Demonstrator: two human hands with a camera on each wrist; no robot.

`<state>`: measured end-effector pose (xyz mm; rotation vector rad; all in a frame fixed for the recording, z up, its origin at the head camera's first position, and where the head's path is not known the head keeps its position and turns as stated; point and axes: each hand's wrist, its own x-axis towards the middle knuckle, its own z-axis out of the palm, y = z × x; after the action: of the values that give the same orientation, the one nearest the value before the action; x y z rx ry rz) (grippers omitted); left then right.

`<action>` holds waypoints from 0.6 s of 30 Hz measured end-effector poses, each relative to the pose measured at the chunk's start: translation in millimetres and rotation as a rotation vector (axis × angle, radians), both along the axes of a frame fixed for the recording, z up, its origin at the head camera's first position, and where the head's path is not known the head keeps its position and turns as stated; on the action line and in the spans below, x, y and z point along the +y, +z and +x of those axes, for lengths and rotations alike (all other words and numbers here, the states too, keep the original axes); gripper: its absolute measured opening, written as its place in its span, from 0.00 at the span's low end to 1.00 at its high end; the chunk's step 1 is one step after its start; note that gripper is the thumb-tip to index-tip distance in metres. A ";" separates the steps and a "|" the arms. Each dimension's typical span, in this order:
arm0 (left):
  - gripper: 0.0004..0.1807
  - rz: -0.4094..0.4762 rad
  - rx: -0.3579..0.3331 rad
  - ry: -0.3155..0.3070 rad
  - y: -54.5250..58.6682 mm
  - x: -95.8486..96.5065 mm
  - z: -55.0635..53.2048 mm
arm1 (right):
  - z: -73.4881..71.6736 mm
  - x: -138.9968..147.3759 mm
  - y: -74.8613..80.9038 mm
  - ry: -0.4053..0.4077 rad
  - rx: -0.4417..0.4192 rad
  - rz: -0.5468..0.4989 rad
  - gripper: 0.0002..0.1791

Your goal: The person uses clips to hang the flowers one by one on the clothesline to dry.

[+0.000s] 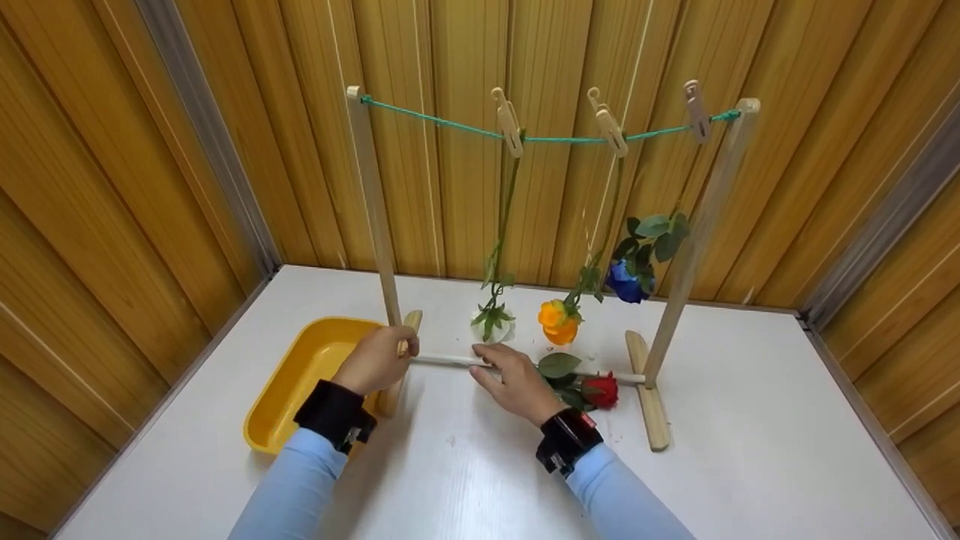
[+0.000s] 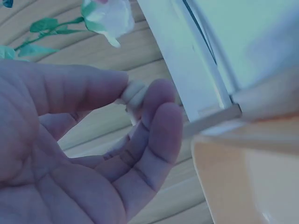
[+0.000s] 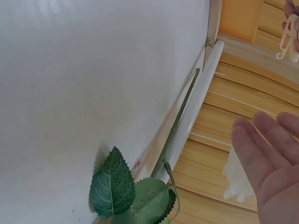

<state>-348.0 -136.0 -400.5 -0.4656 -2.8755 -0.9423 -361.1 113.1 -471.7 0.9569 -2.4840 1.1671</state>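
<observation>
Between thumb and fingertips, my left hand point(image 1: 379, 358) pinches a beige clothespin point(image 2: 135, 95), near the left foot of a wooden drying stand; the peg's hooked end shows in the right wrist view. My right hand point(image 1: 517, 381) holds nothing, its fingers extended over the stand's white crossbar point(image 1: 442, 361). Close to it on the table lies a red rose point(image 1: 600, 391), its green stem point(image 3: 182, 112) running along the bar and its leaves point(image 3: 113, 184) toward the viewer. In the head view the right hand covers much of that stem.
A green cord point(image 1: 562, 139) spans two wooden posts point(image 1: 379, 225). From pegs on it hang a white rose point(image 1: 493, 324), an orange rose point(image 1: 559, 321) and a blue rose point(image 1: 630, 281), heads down. A yellow tray point(image 1: 281, 397) stands left. Wood-patterned panels point(image 1: 465, 45) enclose the white table point(image 1: 465, 480).
</observation>
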 end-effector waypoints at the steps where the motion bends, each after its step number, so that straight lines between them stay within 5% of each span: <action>1: 0.10 0.011 0.016 -0.006 -0.5 3.6 2.2 | 0.5 1.1 0.9 0.001 0.005 -0.011 0.21; 9: 0.10 0.123 0.113 -0.078 -8.8 29.9 11.7 | 4.5 9.3 4.7 -0.010 0.032 -0.087 0.21; 18: 0.08 0.153 0.204 -0.150 -21.8 56.6 22.7 | 16.4 16.6 1.9 0.021 0.069 -0.138 0.22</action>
<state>-325.3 -79.4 -422.3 -0.7256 -2.5937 -1.0600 -344.8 129.7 -469.8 0.9707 -2.3114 1.2711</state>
